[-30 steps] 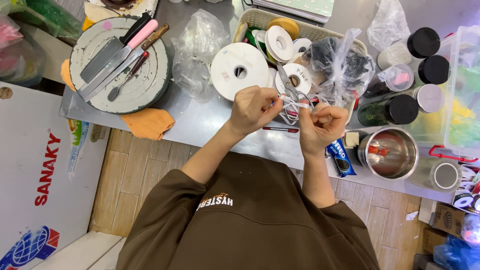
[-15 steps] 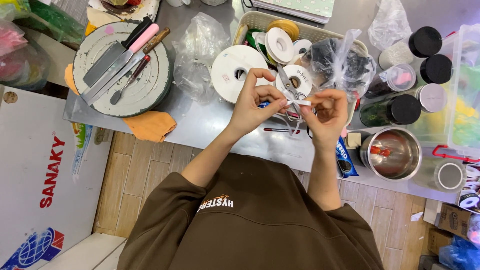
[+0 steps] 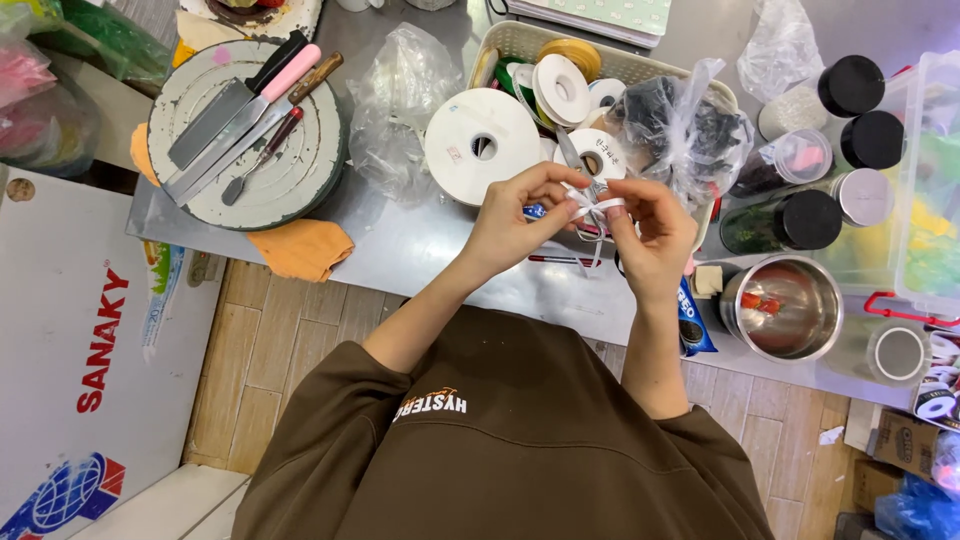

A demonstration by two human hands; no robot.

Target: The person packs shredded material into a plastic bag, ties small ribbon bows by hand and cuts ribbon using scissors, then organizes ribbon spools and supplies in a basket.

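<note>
My left hand (image 3: pixel 520 225) and my right hand (image 3: pixel 650 235) are raised over the front edge of a steel table (image 3: pixel 420 250), fingertips almost touching. Between them they pinch a thin white ribbon (image 3: pixel 597 207) folded into small loops, with short tails hanging down. A large white ribbon spool (image 3: pixel 482 145) lies flat just beyond my left hand. A smaller white spool (image 3: pixel 592 155) sits right behind the ribbon loops. Below my hands a red pen (image 3: pixel 560 260) lies on the table.
A woven basket (image 3: pixel 510 42) of ribbon spools stands behind. At the far left, a round turntable (image 3: pixel 300 185) carries several knives and spatulas, with an orange cloth (image 3: pixel 300 248) beside it. A steel cup (image 3: pixel 790 305), black-lidded jars (image 3: pixel 850 85) and plastic bags (image 3: pixel 400 100) crowd the right and middle. A white chest (image 3: pixel 70 330) stands at the left.
My hands have moved closer together and a little right over the table. The ribbon, earlier pulled between them, is now gathered into loops at my fingertips.
</note>
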